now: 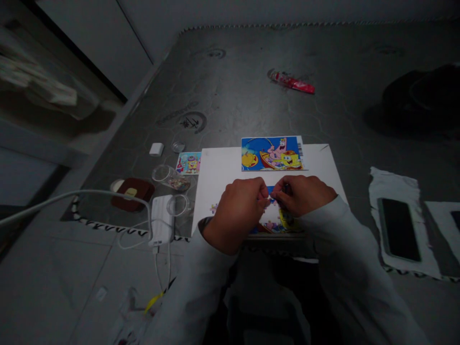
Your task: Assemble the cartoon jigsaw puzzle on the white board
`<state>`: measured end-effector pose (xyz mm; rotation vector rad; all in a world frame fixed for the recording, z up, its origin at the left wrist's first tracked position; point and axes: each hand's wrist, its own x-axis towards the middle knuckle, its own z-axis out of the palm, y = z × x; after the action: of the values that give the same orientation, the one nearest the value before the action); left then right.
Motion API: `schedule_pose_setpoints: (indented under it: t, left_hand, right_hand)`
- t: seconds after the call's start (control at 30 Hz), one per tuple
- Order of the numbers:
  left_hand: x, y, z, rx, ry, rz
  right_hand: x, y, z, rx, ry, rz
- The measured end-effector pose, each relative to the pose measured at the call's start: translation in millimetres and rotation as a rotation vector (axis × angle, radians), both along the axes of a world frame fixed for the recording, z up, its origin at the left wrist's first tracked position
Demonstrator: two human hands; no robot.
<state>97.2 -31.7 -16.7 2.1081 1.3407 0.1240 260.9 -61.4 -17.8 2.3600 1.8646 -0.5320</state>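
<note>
Here the left hand [237, 211] and right hand [304, 194] nearly meet, each grip pinched closed; whether anything's held, I can't tell! Cartoon pieces [271, 226] lie just nearside of the grip on the white board [220, 168], a cartoon card [275, 154] just beyond.

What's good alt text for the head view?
Bare left hand and right hand near each other over partly hidden cartoon artwork on a white board; a cartoon card lies beyond. A clear container and white device are frame left, a phone frame right.
</note>
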Motion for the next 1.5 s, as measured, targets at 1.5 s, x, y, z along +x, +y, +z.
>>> schedule_pose_setpoints:
  t: [1.5]
  left_hand:
    - [0.1, 5.5, 1.0, -0.056, -0.094, 0.151]
  right_hand:
    - [14.4, 3.1, 3.0, -0.078, 0.049, 0.061]
